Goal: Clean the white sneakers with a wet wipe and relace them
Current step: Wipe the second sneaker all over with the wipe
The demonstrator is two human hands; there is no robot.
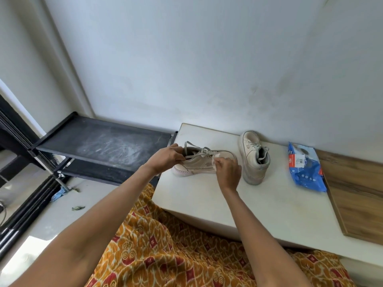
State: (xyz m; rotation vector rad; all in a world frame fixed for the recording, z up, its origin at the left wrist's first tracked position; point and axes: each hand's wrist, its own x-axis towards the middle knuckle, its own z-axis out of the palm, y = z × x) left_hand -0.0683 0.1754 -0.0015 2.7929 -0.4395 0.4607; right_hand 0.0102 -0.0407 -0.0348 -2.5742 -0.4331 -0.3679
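A white sneaker (196,164) lies sideways on the white table (207,204), heel to the left, its grey laces loose. My left hand (165,157) grips its heel collar. My right hand (228,172) pinches a white wet wipe (215,160) against the sneaker's side near the toe. The second white sneaker (253,156) stands upright just to the right, toe towards the wall, laces still threaded. A blue wet wipe pack (304,168) lies further right on the table.
A wooden board (356,193) covers the table's right end. A black shoe rack (103,148) stands left of the table against the wall. Orange patterned fabric (165,245) covers my lap below the table edge. Small scraps lie on the floor at left.
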